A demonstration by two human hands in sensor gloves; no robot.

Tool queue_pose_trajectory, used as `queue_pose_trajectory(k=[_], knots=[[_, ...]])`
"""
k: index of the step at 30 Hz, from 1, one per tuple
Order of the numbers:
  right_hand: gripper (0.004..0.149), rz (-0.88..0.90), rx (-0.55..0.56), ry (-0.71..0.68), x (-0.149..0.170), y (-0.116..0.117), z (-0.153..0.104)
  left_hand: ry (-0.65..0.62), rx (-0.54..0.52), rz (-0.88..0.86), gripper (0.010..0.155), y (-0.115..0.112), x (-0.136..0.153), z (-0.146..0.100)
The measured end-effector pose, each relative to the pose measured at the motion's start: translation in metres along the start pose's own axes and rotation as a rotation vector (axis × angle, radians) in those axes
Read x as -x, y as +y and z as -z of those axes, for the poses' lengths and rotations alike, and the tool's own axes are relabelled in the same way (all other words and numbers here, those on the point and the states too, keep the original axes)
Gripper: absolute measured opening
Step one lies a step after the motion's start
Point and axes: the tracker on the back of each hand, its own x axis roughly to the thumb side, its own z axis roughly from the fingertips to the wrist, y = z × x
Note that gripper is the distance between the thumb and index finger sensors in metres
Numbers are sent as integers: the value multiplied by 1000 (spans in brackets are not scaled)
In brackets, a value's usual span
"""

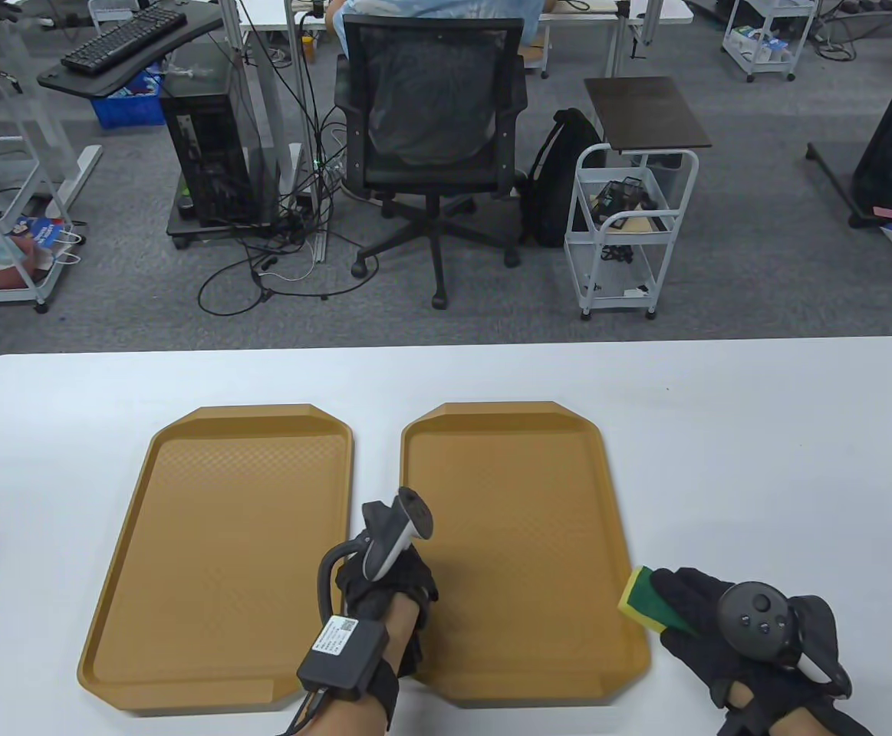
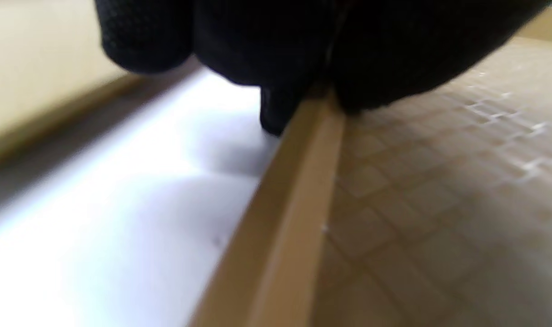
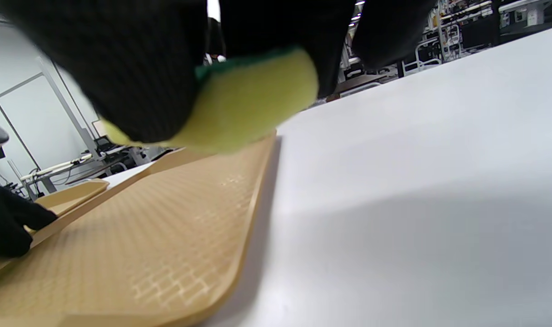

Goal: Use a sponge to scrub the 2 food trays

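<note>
Two tan trays, left tray (image 1: 215, 560) and right tray (image 1: 518, 552), lie side by side at centre frame on the white surface (image 1: 760, 460). Left hand (image 1: 388, 586) clamps its fingers on the right tray's left rim; right hand (image 1: 752, 621) pinches the sponge (image 1: 643, 598) at that tray's lower-right edge.

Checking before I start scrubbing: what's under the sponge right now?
The sponge, gripped by the right hand, sits over the right tray's right rim, table beside it. Whether it touches the rim is hidden.
</note>
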Motion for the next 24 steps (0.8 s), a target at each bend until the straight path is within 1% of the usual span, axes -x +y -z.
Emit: queue_pose_trajectory(k=[1, 3, 4, 6, 7, 9, 12, 15, 18, 19, 20, 24], knots=[[67, 15, 1, 1, 2, -2, 0, -20, 103, -162, 71, 1, 9, 5], [67, 41, 7, 3, 4, -5, -1, -55, 198, -315, 68, 4, 21, 10], [67, 60, 16, 3, 5, -8, -2, -72, 224, -386, 64, 4, 27, 11], [67, 70, 23, 4, 6, -10, -2, -76, 258, -450, 52, 5, 32, 12], [67, 75, 27, 4, 7, -11, -3, -78, 271, -477, 49, 5, 34, 12], [67, 78, 27, 4, 7, -12, -3, -95, 289, -554, 53, 3, 35, 9], [67, 78, 27, 4, 7, -12, -4, -113, 283, -569, 52, 0, 34, 2], [67, 77, 31, 1, 8, -12, -4, -114, 309, -656, 50, -10, 32, -5], [67, 69, 38, -5, 8, -13, -5, -115, 378, -738, 49, -25, 25, -11], [67, 70, 39, -6, 8, -13, -5, -120, 419, -769, 48, -31, 21, -12], [67, 73, 39, -9, 8, -12, -5, -110, 460, -821, 48, -37, 17, -13], [67, 66, 38, -14, 7, -12, -6, -61, 536, -1019, 48, -59, -4, -17]])
